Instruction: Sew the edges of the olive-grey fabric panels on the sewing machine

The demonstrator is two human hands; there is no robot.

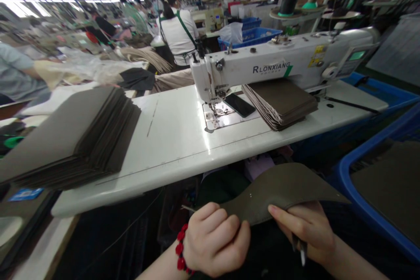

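An olive-brown panel of leather-like material [288, 181] is held in front of me below the table edge, bending upward in a curve. My left hand [218, 238], with a red beaded bracelet [180, 249] at the wrist, is closed on its left end. A short light thread or strip end [187, 208] sticks out beside that fist. My right hand [308, 229] pinches the panel's lower edge, thumb on top. A pointed metal tool [303, 256], perhaps thread snips, juts from under the right palm; most of it is hidden.
Ahead stands a white sewing machine [262, 68] on a white table [170, 135]. A phone [239, 105] lies by its needle. Stacks of brown panels sit left [82, 135] and right [282, 100]. A blue bin [348, 170] is at my right. A person [180, 30] sits beyond.
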